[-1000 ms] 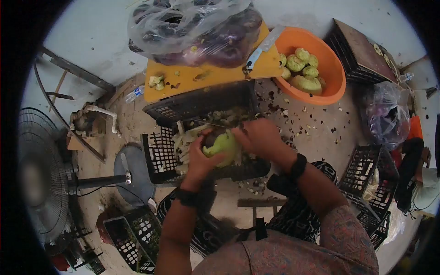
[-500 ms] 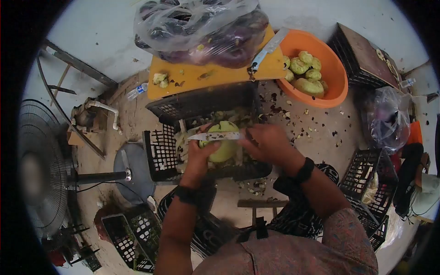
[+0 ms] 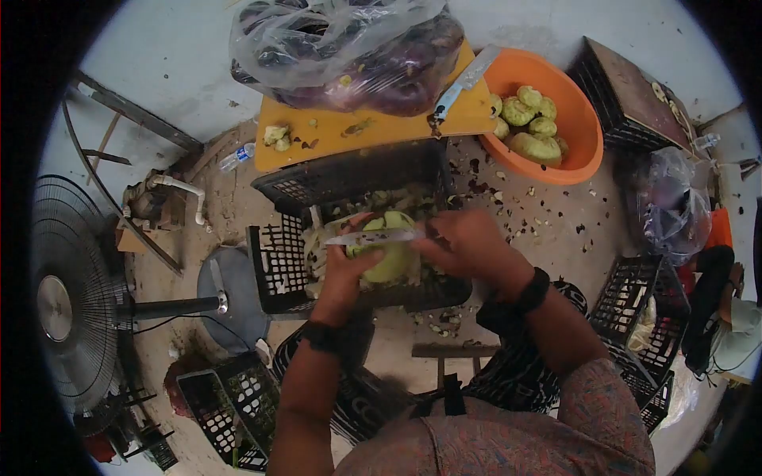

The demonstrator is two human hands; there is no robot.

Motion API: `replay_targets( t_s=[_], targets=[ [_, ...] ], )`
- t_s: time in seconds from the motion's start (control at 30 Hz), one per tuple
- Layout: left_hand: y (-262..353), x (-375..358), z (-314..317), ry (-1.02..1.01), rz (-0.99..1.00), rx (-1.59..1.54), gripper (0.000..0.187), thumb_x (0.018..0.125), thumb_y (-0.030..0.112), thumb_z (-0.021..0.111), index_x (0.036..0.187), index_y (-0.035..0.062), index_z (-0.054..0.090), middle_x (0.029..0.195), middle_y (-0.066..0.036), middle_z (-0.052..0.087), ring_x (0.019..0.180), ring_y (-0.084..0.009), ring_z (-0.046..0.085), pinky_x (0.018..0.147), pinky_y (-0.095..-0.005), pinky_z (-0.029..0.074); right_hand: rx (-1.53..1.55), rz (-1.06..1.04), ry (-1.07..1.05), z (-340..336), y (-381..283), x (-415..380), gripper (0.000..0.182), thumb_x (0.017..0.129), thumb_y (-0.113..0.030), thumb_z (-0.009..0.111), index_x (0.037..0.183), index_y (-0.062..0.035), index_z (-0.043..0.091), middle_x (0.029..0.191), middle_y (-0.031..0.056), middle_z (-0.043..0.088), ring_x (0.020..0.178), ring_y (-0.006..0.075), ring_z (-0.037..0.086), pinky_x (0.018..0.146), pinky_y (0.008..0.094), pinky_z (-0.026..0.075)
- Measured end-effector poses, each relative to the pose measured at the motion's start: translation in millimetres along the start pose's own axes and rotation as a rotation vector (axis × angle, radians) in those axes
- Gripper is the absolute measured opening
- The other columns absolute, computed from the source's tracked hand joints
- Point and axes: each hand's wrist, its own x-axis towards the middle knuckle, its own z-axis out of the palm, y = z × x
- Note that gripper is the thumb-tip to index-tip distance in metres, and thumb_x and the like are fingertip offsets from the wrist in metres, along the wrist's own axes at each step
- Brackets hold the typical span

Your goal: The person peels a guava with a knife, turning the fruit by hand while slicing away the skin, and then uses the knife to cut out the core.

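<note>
My left hand (image 3: 343, 278) is wrapped round the lower left side of a round, pale green vegetable, which looks like a peeled eggplant (image 3: 389, 262). In my right hand (image 3: 468, 244) is a knife (image 3: 373, 236), its handle hidden by the fingers. The wide blade lies across the upper part of the eggplant, pointing left, its tip close to my left fingers. Dark specks stick to the blade. Both hands are over a black plastic crate (image 3: 276, 270) with pale scraps inside.
Behind the crate, a yellow board (image 3: 349, 139) carries a clear bag of purple eggplants (image 3: 389, 79) and another knife (image 3: 468, 83). An orange basin (image 3: 583, 163) holds several peeled vegetables. A standing fan (image 3: 75, 301) is at left, black crates (image 3: 635, 309) at right; scraps litter the floor.
The blade has shifted slightly and is blurred by motion, with my right hand a little higher. My left hand keeps its hold on the eggplant.
</note>
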Motion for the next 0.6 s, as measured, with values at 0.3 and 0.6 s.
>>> replay_targets(
  t_s=[0.3,0.6],
  targets=[
    [-3,0,-3,-0.056,0.011,0.109,0.062,0.066,0.006,0.07,0.125,0.0021,0.052,0.121,-0.009,0.056,0.109,-0.0185,0.053,0.095,-0.032,0.043,0.003,0.068,-0.202,-9,1,0,0.039,0.087,-0.042,0.055,0.08,-0.0042,0.063,0.072,0.0162,0.063,0.066,0.0371,0.061,0.062,0.0482,0.048],
    [2,-1,2,-0.034,0.05,0.18,0.064,0.065,0.009,0.075,0.125,0.0019,0.053,0.11,-0.008,0.061,0.099,-0.0153,0.057,0.09,-0.0292,0.045,0.015,0.073,-0.016,4,-3,0,0.037,0.083,-0.038,0.064,0.068,-0.0048,0.059,0.063,0.0149,0.059,0.057,0.0365,0.058,0.053,0.0453,0.045]
  ],
)
